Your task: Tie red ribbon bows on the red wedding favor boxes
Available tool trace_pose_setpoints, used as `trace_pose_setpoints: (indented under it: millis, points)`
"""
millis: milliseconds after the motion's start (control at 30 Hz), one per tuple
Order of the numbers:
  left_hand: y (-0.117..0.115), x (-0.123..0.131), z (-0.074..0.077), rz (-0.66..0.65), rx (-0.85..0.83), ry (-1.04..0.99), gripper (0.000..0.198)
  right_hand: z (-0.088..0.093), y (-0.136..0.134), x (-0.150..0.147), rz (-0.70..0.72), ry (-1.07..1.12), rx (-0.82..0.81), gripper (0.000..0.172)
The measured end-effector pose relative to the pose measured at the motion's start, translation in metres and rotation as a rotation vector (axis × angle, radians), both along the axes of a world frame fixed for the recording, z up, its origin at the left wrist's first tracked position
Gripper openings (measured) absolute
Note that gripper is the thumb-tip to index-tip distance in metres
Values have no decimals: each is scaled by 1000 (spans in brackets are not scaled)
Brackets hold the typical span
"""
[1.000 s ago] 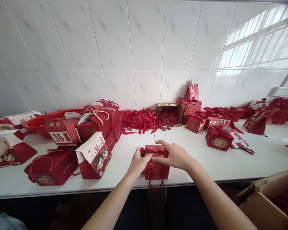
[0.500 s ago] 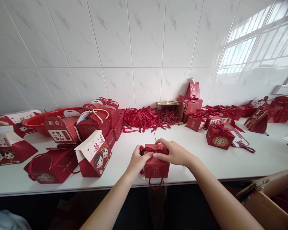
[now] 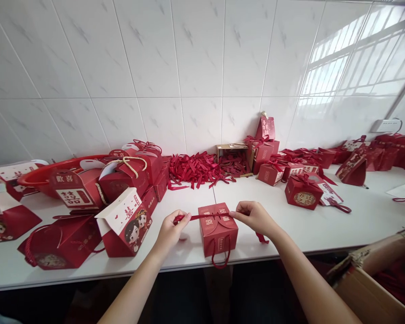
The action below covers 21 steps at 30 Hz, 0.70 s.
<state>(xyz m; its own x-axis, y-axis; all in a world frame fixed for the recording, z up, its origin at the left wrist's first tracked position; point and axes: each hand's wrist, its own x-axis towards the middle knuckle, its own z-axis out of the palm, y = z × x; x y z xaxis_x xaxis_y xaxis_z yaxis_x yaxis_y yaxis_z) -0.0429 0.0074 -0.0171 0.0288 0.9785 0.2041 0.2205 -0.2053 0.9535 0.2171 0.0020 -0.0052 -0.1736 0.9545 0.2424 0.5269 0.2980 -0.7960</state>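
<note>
Stretching left to right across the red gift box (image 3: 218, 230), the dark-red ribbon (image 3: 197, 217) is pinched by the left hand (image 3: 172, 228) and, nearer the box, the right hand (image 3: 254, 217).

A square red box (image 3: 219, 230) of smooth, low-sheen card bears a narrow dark-red ribbon (image 3: 197, 217) of satiny cloth and a twisted red cord handle (image 3: 220, 267). Beneath it, a smooth white tabletop (image 3: 253, 191) has a soft gloss; behind, white grey-veined wall tiles (image 3: 199, 58) shine like glazed ceramic. A round orange-red basin (image 3: 37, 180) looks like slick plastic, and a brown cardboard carton (image 3: 361, 292) is matt, its edge rough and frayed.
</note>
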Motion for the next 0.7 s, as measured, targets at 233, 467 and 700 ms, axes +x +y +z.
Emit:
trace_pose_setpoints:
  millis: [233, 467, 700]
  points:
    - [3, -4, 0, -11, 6, 98, 27, 2, -3, -1, 46, 132, -91, 42]
    - [-7, 23, 17, 129, 273, 197, 12, 11, -7, 4, 245, 413, -274, 39]
    - [-21, 63, 41, -245, 336, 226, 10, 32, -6, -7, 339, 625, -320, 33]
